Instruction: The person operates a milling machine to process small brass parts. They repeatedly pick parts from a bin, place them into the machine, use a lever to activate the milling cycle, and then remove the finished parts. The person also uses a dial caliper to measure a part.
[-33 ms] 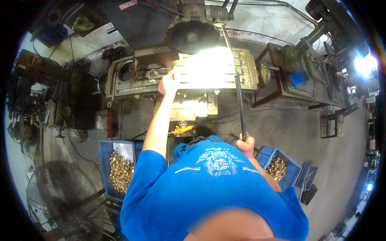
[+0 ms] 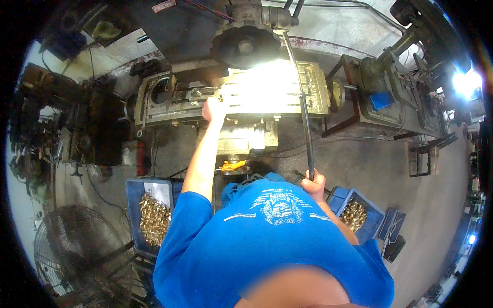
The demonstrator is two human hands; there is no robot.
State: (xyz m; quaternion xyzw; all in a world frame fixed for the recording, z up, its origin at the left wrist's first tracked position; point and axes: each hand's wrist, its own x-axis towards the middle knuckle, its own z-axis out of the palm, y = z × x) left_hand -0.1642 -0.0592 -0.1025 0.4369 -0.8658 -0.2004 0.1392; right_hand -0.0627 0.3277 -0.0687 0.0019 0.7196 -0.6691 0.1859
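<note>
My right hand [image 2: 315, 185] is wrapped round the dark lower end of a long metal lever [image 2: 306, 123]. The lever runs up to a joint on the machine head [image 2: 280, 19]. My left arm reaches forward, and my left hand [image 2: 213, 109] is closed at the front edge of the slotted machine table [image 2: 267, 109]. What its fingers hold is too small and glare-washed to make out. Small metal fittings [image 2: 195, 94] sit on the table just left of that hand. A dark round wheel-like part [image 2: 245, 47] hangs over the table beside a bright lamp glow.
Blue bins of small brass-coloured parts stand at my left [image 2: 129, 205] and right [image 2: 377, 215]. A yellow-handled tool [image 2: 233, 166] lies below the table. A caged fan [image 2: 77, 251] is at lower left. A metal bench [image 2: 359, 110] with a blue object [image 2: 381, 100] stands at right.
</note>
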